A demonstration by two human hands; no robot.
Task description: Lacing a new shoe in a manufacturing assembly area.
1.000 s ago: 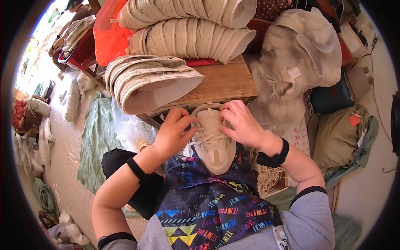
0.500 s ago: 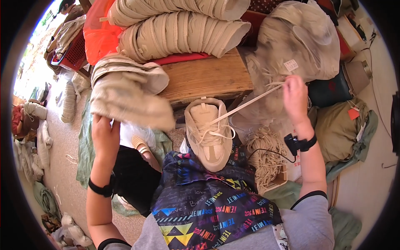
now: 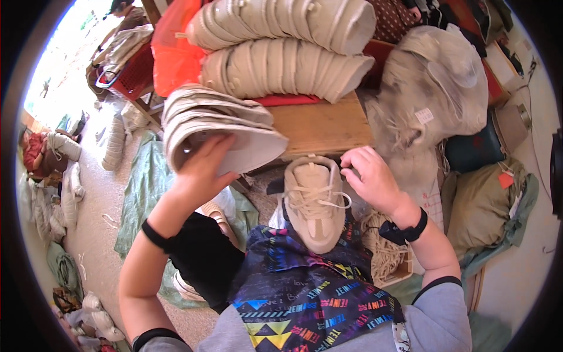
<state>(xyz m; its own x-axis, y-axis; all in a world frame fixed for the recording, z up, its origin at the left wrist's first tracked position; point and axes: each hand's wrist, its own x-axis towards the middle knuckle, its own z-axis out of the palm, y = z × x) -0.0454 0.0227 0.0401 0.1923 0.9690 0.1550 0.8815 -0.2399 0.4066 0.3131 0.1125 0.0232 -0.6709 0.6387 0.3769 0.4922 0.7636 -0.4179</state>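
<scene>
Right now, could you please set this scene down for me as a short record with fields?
Setting: cluttered workroom seen from a head camera
Left hand: raised, touching the stack of beige shoe uppers on the wooden bench
Right hand: at the top of the beige shoe, fingers on its lace
Beige shoe: laced, resting on the patterned apron in the lap
Behind: rows of beige soles, clear plastic bag
Right of lap: coil of cord
</scene>
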